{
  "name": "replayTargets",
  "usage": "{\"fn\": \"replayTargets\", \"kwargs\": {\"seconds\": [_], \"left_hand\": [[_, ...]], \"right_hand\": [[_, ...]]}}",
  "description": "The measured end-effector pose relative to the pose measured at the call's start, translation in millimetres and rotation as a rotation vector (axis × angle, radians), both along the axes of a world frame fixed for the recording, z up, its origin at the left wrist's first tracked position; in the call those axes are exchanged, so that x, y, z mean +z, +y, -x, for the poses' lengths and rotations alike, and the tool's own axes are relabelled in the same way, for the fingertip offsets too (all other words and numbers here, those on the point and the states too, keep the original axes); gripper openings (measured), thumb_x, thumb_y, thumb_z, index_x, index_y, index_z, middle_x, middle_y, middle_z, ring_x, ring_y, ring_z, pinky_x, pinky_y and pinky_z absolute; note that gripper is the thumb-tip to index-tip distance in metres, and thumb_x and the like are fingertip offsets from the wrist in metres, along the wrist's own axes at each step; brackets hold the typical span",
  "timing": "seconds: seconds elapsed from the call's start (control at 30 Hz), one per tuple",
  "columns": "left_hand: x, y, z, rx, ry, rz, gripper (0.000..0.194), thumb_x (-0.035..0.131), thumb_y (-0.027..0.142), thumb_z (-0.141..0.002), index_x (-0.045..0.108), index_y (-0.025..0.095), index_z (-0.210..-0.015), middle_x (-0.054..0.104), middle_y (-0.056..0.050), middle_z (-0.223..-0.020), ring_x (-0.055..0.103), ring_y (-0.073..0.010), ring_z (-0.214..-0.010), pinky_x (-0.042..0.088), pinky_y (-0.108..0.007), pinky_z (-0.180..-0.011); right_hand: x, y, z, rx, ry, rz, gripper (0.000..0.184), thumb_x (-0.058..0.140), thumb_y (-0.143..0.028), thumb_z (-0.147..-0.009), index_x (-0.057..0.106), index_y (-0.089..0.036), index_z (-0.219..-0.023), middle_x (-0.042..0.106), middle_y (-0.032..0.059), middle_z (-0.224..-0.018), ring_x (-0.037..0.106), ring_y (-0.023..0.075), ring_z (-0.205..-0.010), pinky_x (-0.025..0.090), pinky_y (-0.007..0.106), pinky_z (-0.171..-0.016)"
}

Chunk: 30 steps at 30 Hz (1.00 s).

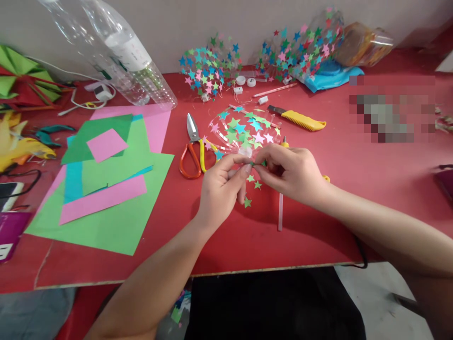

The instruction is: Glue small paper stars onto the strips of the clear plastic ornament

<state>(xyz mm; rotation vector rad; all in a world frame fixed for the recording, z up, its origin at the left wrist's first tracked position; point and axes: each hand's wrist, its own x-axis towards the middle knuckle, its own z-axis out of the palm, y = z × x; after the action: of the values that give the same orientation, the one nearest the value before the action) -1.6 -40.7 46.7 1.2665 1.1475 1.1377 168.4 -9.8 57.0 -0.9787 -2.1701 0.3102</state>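
Between my fingertips is a small green paper piece (252, 164), its shape mostly covered. My left hand (221, 186) pinches it from one side and my right hand (295, 172) from the other. Just beyond the hands lies a clear plastic ornament (244, 127) covered with green, blue and pink paper stars. Loose green stars, one of them a light green star (247, 202), lie on the red table below my fingers. A glue gun, largely hidden under my right hand, shows its translucent glue stick (281, 212). Scissors (191, 158) with red and yellow handles rest left of the ornament.
A yellow utility knife (302, 121) lies right of the ornament. Star-covered plastic pieces (203, 71) and small white lights (251, 82) sit near the wall. Clear bottles (130, 56) lean at the back left. Coloured paper sheets (116, 236) spread at left. A blue packet (329, 78) lies behind.
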Motion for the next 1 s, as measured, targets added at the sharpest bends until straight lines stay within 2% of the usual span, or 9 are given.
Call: {"fn": "replayTargets", "kwargs": {"seconds": [0.27, 0.6, 1.0], "left_hand": [[3.7, -0.6, -0.7, 0.022, 0.005, 0.027, 0.005, 0.065, 0.025, -0.087, 0.062, 0.022, -0.089, 0.047, 0.01, -0.034, 0.035, -0.0053, -0.028, 0.028, -0.017, -0.033], [0.4, 2.0, 1.1, 0.069, 0.003, -0.01, 0.004, 0.067, 0.025, -0.086, 0.07, 0.023, -0.088, 0.043, 0.01, -0.036, 0.034, -0.0044, -0.029, 0.027, -0.018, -0.033], [3.6, 0.7, 2.3, 0.075, 0.133, -0.036, 0.003, 0.068, 0.027, -0.085, 0.069, 0.025, -0.086, 0.043, 0.01, -0.035, 0.035, -0.006, -0.03, 0.028, -0.02, -0.034]], "right_hand": [[-0.3, 0.2, 0.1, -0.022, 0.001, 0.02, 0.006, 0.055, -0.021, -0.086, 0.06, -0.018, -0.086, 0.047, -0.0084, -0.054, 0.039, 0.0041, -0.045, 0.031, 0.017, -0.05], [-0.5, -1.8, 0.2, -0.015, 0.002, 0.011, 0.005, 0.056, -0.021, -0.086, 0.06, -0.018, -0.086, 0.05, -0.0078, -0.054, 0.043, 0.0047, -0.047, 0.032, 0.017, -0.052], [-1.5, -0.9, 0.4, -0.019, 0.017, 0.002, 0.005, 0.056, -0.02, -0.085, 0.06, -0.018, -0.085, 0.048, -0.008, -0.054, 0.04, 0.0046, -0.046, 0.03, 0.017, -0.05]]}}
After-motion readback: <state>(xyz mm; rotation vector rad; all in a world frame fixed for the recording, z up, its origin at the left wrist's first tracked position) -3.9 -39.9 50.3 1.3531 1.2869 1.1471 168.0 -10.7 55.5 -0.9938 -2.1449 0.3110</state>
